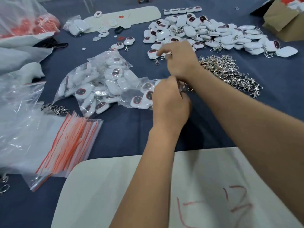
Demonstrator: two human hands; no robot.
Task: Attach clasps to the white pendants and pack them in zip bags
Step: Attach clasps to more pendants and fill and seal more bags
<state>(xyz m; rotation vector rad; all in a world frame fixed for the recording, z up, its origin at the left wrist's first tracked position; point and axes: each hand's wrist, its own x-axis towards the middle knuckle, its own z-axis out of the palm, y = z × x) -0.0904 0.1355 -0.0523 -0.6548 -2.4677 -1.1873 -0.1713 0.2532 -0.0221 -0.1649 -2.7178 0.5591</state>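
Two hands meet mid-table: the left hand [170, 99] pinches the mouth of a small zip bag [139, 96] stretching leftward; the right hand [179, 61], just beyond, pinches something small, unclear what. Clasped white pendants [205, 32] lie beyond it.

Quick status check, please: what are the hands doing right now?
Left hand pinching small zip bag of pendants. Right hand closed just above it, contents unclear. Clasp pile alongside; nothing in the way.
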